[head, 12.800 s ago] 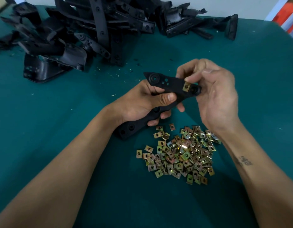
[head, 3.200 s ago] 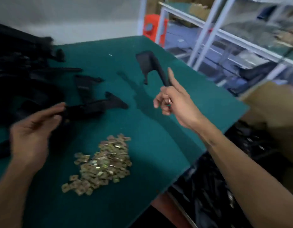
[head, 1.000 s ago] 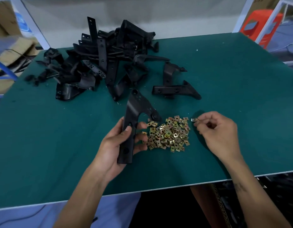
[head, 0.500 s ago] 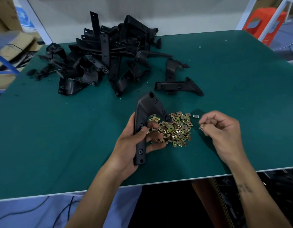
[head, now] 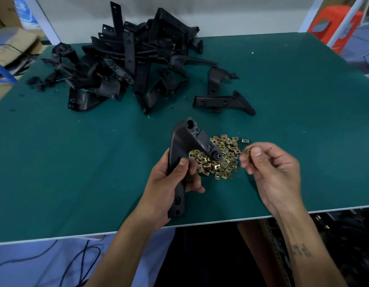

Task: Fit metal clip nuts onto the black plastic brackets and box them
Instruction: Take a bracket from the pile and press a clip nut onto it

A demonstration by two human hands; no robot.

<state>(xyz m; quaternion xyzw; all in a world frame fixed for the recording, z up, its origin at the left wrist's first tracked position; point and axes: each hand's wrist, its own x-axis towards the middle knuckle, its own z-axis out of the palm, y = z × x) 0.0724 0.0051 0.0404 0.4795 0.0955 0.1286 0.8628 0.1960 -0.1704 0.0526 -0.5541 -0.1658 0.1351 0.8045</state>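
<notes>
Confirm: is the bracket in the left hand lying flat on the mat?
No, the left hand grips the bracket by its long arm and holds it raised above the green mat.

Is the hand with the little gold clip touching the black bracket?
Apart. The head view shows green table between the right hand, pinching a clip, and the bracket held by the left hand.

Two hands [head: 169,183], one held bracket [head: 183,154]

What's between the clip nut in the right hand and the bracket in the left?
Nothing visible. The right hand pinches a clip nut beside the bracket in the left hand; only open air above the nut pile separates them.
</notes>
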